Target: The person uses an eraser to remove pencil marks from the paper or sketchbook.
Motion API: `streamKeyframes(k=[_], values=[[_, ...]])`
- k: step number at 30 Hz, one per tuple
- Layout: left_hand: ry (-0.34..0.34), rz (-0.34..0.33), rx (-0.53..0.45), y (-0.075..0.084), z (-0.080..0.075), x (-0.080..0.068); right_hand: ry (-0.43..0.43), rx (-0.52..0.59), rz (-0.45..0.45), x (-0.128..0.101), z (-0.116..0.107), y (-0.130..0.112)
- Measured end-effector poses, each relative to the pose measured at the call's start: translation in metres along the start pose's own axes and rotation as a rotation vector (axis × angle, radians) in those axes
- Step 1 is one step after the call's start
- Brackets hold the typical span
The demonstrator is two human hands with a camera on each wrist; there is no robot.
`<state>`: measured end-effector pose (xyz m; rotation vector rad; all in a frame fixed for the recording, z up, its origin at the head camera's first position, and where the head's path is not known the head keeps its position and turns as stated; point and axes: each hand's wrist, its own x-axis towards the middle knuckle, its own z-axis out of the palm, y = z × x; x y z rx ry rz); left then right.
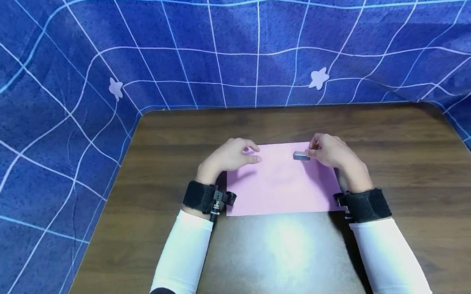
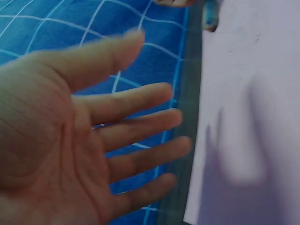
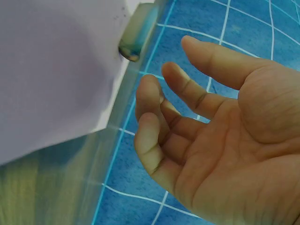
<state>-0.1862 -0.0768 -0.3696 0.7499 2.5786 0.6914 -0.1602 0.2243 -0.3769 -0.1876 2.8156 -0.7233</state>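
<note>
A sheet of pink paper (image 1: 281,194) lies flat on the wooden table. On its upper right part is a small eraser (image 1: 301,155), pale and blue with a dark smudged end (image 3: 129,52). My right hand (image 1: 331,150) is right beside the eraser; in the right wrist view its fingers are loosely bent, and a gap separates them from the eraser. Over the paper's upper left edge hovers my left hand (image 1: 236,154), its fingers spread and holding nothing in the left wrist view. Shadows of both hands fall across the sheet.
The brown wooden table (image 1: 413,164) surrounds the paper, with a shiny grey mat-like area (image 1: 271,265) in front. A blue cloth (image 1: 233,30) with white grid lines and pale stars hangs behind and at the sides. Black camera straps (image 1: 198,197) wrap both wrists.
</note>
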Motion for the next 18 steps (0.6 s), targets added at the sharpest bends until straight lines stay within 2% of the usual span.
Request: streamKeyframes(k=[2,3,6,11,18], values=[[0.061,-0.043,0.052,0.0,0.001,-0.002,-0.002,0.001,-0.017,-0.001,0.0,0.001],[0.068,-0.066,0.08,0.001,0.003,-0.004,-0.006,0.004,-0.022,-0.002,0.0,0.001],[0.023,-0.112,0.166,0.004,0.01,-0.007,-0.032,0.0,-0.016,-0.002,0.004,0.002],[-0.044,-0.114,0.211,0.008,0.013,-0.005,-0.023,-0.045,-0.002,0.002,0.003,-0.002],[-0.026,-0.106,0.26,0.012,0.011,0.001,-0.009,-0.078,0.015,0.003,-0.005,-0.009]])
